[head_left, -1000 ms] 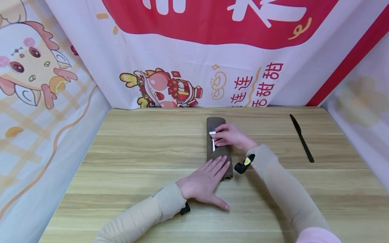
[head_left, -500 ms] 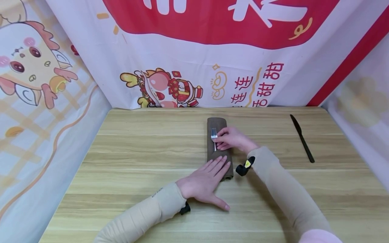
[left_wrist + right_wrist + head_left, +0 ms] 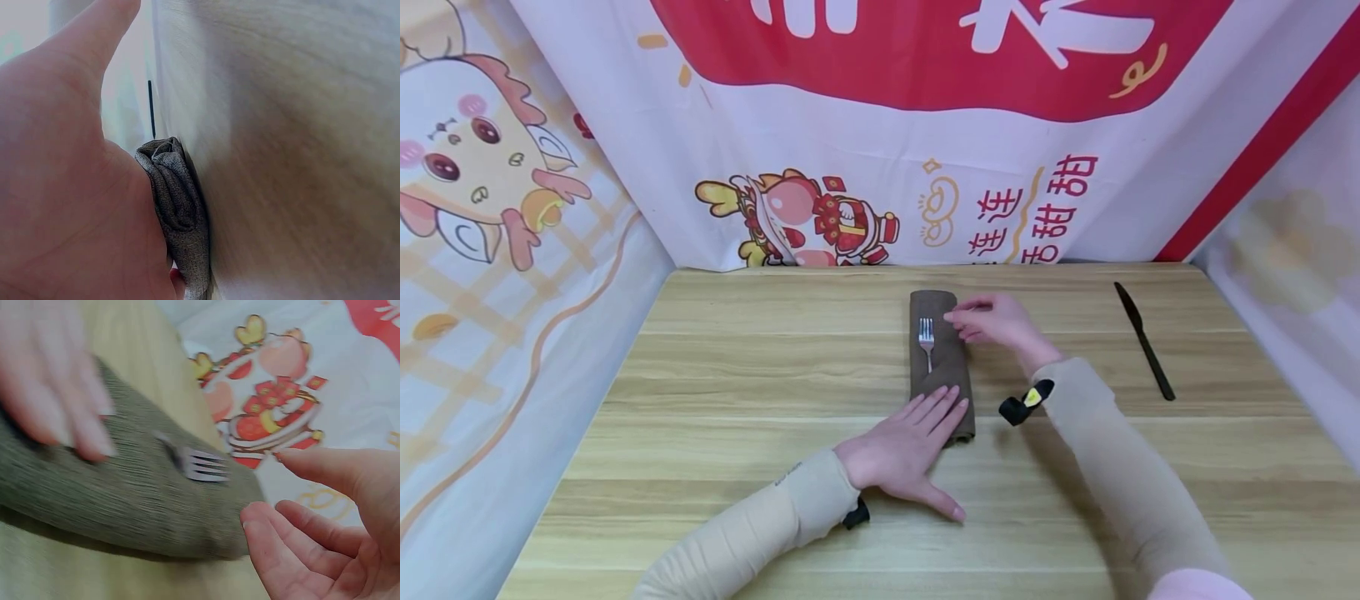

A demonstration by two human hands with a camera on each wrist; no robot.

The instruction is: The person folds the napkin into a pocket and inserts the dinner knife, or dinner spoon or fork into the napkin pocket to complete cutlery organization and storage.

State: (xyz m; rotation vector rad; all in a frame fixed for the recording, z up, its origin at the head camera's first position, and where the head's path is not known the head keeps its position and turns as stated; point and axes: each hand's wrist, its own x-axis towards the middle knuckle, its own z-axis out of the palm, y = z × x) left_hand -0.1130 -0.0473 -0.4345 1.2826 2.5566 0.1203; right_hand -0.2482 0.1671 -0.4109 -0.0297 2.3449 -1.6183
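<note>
A dark grey-brown cloth napkin (image 3: 943, 358), folded into a long narrow pack, lies on the table with its layers showing at the near end. Tucked into its fold is a silver fork (image 3: 927, 335); the tines and part of the handle show, the rest is hidden. My left hand (image 3: 906, 458) rests flat over the napkin's near part, fingers straight, thumb spread out on the near side. At the napkin's right edge, near its far end, is my right hand (image 3: 996, 323), fingers loosely bent with a gap between thumb and fingertips (image 3: 256, 519), holding nothing.
A black table knife (image 3: 1144, 342) lies on the right side of the wooden table (image 3: 737, 358). Printed cloth hangings (image 3: 647, 150) stand along the table's back and both sides.
My right hand has let go of the fork and drawn away to the right. The fork shifted slightly and now lies free of the fingers. The left hand has stayed in place.
</note>
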